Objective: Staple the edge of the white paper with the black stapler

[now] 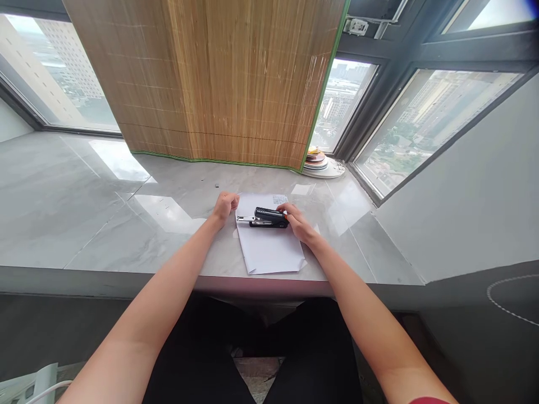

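Note:
A black stapler [269, 217] lies opened on a stack of white paper [269, 249] on the grey marble sill, its metal staple rail sticking out to the left. My right hand [297, 221] grips the stapler's right end, fingers curled around it. Just left of the paper's top corner sits my left hand [224, 205], closed in a loose fist near the tip of the metal rail; whether it holds anything is hidden.
The marble sill [105, 224] runs wide to the left and ends at a front edge near my lap. A bamboo blind [227, 84] hangs behind. A stack of plates [322, 163] sits at the back right by the window. A small dark speck [217, 185] lies beyond the paper.

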Tool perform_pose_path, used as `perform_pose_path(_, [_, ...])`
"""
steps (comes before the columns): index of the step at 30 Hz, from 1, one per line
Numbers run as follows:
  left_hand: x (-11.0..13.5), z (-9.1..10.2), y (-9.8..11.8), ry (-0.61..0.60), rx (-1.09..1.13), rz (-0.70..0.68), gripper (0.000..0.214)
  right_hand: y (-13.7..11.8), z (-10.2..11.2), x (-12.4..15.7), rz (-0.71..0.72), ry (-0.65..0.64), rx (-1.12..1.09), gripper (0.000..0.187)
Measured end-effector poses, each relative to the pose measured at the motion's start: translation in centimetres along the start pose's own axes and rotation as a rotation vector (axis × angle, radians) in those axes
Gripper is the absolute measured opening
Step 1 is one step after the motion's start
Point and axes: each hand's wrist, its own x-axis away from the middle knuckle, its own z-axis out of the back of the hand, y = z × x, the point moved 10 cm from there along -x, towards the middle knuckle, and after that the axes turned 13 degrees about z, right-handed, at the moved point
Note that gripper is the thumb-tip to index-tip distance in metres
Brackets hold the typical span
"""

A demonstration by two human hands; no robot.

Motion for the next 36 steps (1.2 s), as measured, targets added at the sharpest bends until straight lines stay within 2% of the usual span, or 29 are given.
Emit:
perform_pose_path(4, [0.0, 0.3, 0.3, 0.006, 0.084, -0.017, 0.036, -1.2, 0.6, -0.2, 0.045, 0.029, -0.002, 0.035])
perform_pose_path(9, [0.3, 0.4, 0.9, -0.003, 0.186, -0.057, 0.031, -1.9, -1.0, -0.4, 0.098, -0.041, 0.070, 0.036])
perform_pose_path(11, [0.3, 0.3, 1.0, -0.020, 0.272, -0.046, 0.025, -2.3, -0.7, -0.3, 0.136, 0.034, 0.085, 0.031])
perform_pose_path(14, [0.4, -0.7, 0.9, -0.095, 0.402, 0.041, 0.015, -3.7, 1.4, 0.3, 0.231, 0.257, 0.165, 0.029])
perform_pose_path(16, [0.6, -2.4, 0.3, -0.215, 0.442, 0.151, 0.030, -5.2, 2.4, 0.7, 0.332, 0.349, 0.244, 0.027])
perform_pose_path(19, [1.3, -4.8, -0.6, -0.379, 0.429, 0.288, 0.052, -7.0, 2.1, 0.9, 0.470, 0.309, 0.358, 0.028])
perform_pose_path(22, [1.5, -5.4, -1.0, -0.417, 0.428, 0.309, 0.051, -7.4, 0.8, 0.8, 0.524, 0.193, 0.423, 0.032])
perform_pose_path(25, [1.2, -5.2, -1.6, -0.399, 0.450, 0.339, 0.040, -7.2, 0.0, 0.8, 0.505, 0.138, 0.430, 0.033])
perform_pose_path(27, [1.0, -4.9, -1.9, -0.384, 0.471, 0.357, 0.032, -7.0, 0.1, 0.7, 0.464, 0.154, 0.415, 0.032])
perform_pose_path(30, [0.6, -4.1, -1.6, -0.354, 0.500, 0.316, 0.020, -6.1, 1.8, 0.9, 0.366, 0.310, 0.353, 0.025])
perform_pose_path(32, [0.0, -3.0, -1.3, -0.268, 0.535, 0.263, 0.024, -4.6, 3.3, 1.2, 0.252, 0.427, 0.258, 0.026])
perform_pose_path(33, [-0.2, -2.3, -1.2, -0.209, 0.555, 0.239, 0.027, -3.7, 3.6, 1.3, 0.194, 0.446, 0.195, 0.030])
perform_pose_path(34, [-0.4, -1.6, -1.2, -0.150, 0.570, 0.219, 0.028, -2.8, 3.5, 1.2, 0.145, 0.427, 0.129, 0.034])
perform_pose_path(36, [-0.7, -0.9, -1.3, -0.066, 0.564, 0.193, 0.024, -1.6, 2.4, 0.7, 0.093, 0.307, 0.014, 0.036])
